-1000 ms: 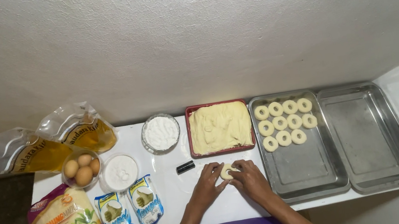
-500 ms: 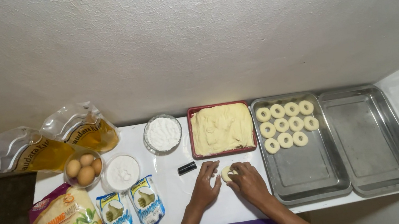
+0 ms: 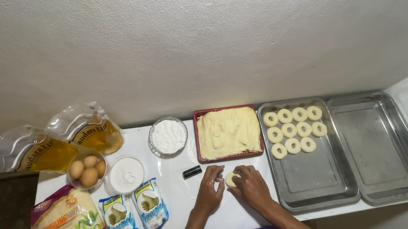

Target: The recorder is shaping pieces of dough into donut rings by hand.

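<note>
Between our two hands, on the white table just in front of the red tray, sits a small pale lump of dough. Our left hand curls its fingers against the lump's left side, and our right hand closes over its right side, so both hands grip the dough together.

Just behind the dough, the red tray is filled almost to its rim with a pale yellow mass of the same dough. A small black cylinder lies on the table just left of our left hand.

To the right, touching the red tray, stands a steel tray that holds eleven dough rings in three rows at its far end; its near half is bare metal. A second steel tray stands beside it with nothing in it.

To the left of the red tray, a glass bowl holds white powder. A round white tub near it also holds something white. Next comes a clear bowl of brown eggs. Behind the eggs lean two pouches of golden oil. At the near left edge lie two small blue sachets and a larger bag of pale crumbs.
</note>
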